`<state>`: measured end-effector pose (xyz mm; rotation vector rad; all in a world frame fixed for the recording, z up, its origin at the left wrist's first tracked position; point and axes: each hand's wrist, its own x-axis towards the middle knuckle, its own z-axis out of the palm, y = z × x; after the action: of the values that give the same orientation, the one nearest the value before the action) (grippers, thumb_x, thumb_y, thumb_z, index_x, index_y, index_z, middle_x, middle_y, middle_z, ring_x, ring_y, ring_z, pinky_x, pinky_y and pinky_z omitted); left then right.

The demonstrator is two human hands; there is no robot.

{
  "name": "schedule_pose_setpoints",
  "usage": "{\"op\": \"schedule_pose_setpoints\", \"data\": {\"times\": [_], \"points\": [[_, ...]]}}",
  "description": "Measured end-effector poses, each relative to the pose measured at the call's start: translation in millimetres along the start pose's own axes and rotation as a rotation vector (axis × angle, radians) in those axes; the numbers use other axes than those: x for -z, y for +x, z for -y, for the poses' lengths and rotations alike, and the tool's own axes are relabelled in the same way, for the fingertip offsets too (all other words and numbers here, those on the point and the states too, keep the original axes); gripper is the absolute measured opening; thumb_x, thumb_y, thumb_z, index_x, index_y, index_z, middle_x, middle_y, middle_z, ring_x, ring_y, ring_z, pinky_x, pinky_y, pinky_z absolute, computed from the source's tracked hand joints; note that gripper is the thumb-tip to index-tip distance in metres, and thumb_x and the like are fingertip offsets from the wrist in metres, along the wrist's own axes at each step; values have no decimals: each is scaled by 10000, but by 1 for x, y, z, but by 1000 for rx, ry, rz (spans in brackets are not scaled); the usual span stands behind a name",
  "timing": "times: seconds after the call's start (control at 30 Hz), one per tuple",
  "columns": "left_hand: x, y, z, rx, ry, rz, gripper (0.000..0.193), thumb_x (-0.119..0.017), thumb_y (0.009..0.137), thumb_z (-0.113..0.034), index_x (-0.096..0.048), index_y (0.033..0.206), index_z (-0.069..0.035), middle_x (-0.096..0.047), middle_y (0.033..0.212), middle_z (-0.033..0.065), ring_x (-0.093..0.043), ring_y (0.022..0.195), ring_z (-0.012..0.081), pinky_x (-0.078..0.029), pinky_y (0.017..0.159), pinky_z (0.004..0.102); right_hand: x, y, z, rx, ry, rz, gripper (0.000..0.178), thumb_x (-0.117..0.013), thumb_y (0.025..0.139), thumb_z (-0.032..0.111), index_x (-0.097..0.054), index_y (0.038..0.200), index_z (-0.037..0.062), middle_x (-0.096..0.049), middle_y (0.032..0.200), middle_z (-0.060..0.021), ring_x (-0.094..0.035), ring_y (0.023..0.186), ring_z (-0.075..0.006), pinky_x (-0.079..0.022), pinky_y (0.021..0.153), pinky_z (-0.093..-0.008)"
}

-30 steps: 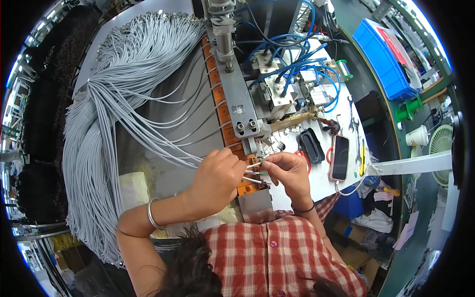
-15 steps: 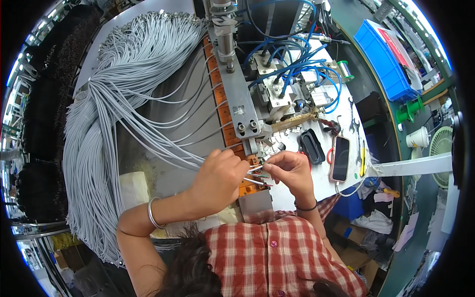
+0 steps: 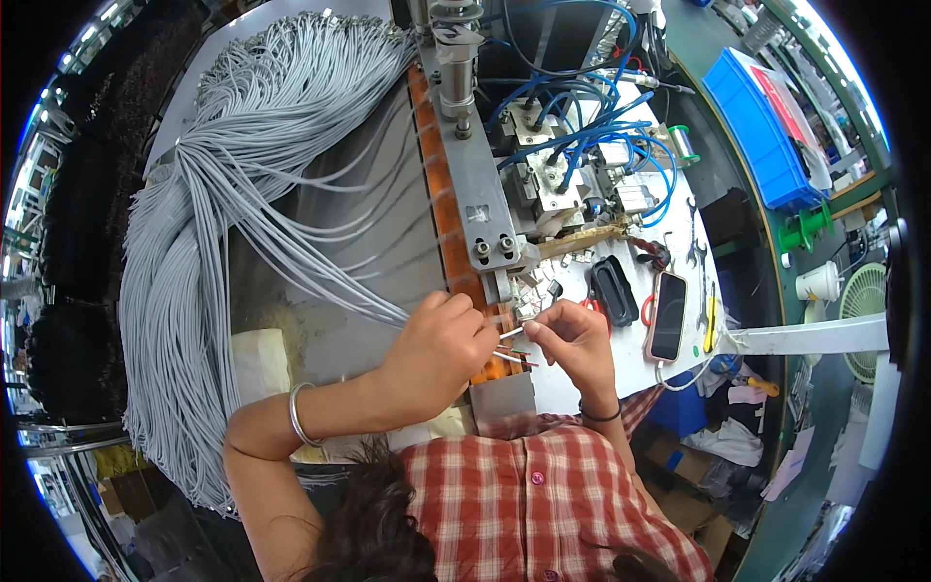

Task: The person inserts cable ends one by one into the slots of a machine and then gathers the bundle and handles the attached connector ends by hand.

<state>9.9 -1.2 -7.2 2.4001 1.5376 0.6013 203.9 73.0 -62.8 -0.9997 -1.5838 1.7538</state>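
Note:
My left hand (image 3: 441, 347) is closed around several grey cables (image 3: 373, 303), whose stripped ends (image 3: 514, 359) with thin coloured wires stick out past its fingers. Thumb and forefinger of my right hand (image 3: 574, 341) pinch the tip of one white-ended cable (image 3: 511, 333) just to the right. Beneath both hands runs an orange fixture rail (image 3: 444, 213), smeared by motion, with single cables lying across it at intervals. Its near end meets a grey metal block (image 3: 504, 398). My left fingers hide part of the rail and the held cables.
A large bundle of grey cables (image 3: 179, 320) covers the left side. Beyond the rail stands a press with a metal arm (image 3: 475, 184) and blue air hoses (image 3: 582, 136). Small connectors, a black case (image 3: 611, 291), a phone (image 3: 667, 315) and wrenches (image 3: 693, 247) lie right on the white table.
The orange rail and the cables on it, sharp before, are now streaked by motion. My right hand has shifted slightly right; its pinched cable end shows more clearly. My left hand keeps its hold.

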Motion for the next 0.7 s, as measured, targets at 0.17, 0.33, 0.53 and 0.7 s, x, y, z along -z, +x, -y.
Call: {"op": "schedule_pose_setpoints", "data": {"times": [0.17,0.33,0.53,0.7], "points": [[-1,3,0,20,39,-94,152,-576,610,14,-530,744,-41,-481,684,70,-482,728,235,-352,665,351,-7,7,-4,-39,95,-67,159,-601,856,135,-555,769,10,-545,630,18,-432,495,-11,-320,422,-167],[-1,0,-1,74,47,-16,137,-586,616,-4,-489,700,-53,-485,667,78,-491,715,234,-348,659,351,-5,13,-4,-150,202,93,147,-558,874,131,-519,789,18,-501,586,21,-405,467,-25,-304,412,-175],[-5,-1,3,71,139,36,128,-609,633,-25,-530,728,-57,-501,685,78,-492,719,233,-351,669,352,-1,14,-1,-283,160,104,83,-578,854,92,-542,869,19,-511,611,23,-424,491,-25,-314,429,-168],[-1,1,3,61,34,-101,166,-618,638,-20,-588,800,-42,-516,710,72,-494,733,240,-367,681,356,-13,4,7,79,138,-7,106,-607,838,67,-579,915,-1,-530,642,38,-446,531,-5,-345,461,-153]]}}
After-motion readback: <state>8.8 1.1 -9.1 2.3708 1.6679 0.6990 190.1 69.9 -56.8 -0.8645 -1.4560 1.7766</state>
